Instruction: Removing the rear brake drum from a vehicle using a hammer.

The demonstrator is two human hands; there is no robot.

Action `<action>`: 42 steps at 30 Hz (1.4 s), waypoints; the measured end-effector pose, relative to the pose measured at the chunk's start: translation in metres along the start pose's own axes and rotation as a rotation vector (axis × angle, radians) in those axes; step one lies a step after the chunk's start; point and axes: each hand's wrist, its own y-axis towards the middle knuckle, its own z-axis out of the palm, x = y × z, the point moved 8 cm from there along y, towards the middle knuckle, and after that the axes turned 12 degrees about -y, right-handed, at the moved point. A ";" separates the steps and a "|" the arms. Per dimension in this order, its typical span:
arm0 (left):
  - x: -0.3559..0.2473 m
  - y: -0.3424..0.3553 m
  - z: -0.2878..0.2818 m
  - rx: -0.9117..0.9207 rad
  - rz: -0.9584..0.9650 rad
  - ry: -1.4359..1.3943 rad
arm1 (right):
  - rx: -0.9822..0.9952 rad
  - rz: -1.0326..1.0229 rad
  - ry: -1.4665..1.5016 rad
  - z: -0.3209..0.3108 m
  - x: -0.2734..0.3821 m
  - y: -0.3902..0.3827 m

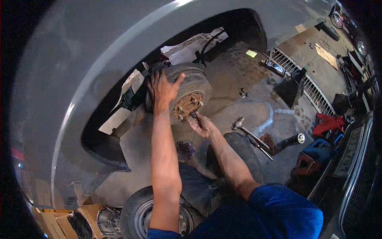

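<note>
Handling the drum [193, 85], seemingly; left hand [165, 90] splayed on it, right hand [202, 126] pinching a dark bit [194, 115]. Next probably wants steady bracing.

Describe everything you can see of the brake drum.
The brake drum is round and dark grey, apparently metal, with a rust-brown centre face and several protruding studs. It sits at the wheel arch, its face toward the person. The left hand lies spread on its upper side; the right hand holds a small dark piece by the face's lower edge, contact unclear.
</note>
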 end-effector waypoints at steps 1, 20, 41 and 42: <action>-0.002 0.001 0.003 0.015 -0.012 0.004 | -0.003 -0.005 -0.001 -0.005 0.004 -0.001; 0.013 0.001 -0.002 -0.005 -0.024 0.065 | -0.644 -0.923 -1.534 0.058 0.053 -0.066; 0.011 0.000 -0.003 0.005 -0.030 0.026 | -0.722 -1.112 -1.501 0.040 0.044 -0.055; -0.004 0.007 0.007 0.012 -0.007 0.003 | -0.488 -0.604 -0.812 -0.021 0.040 -0.017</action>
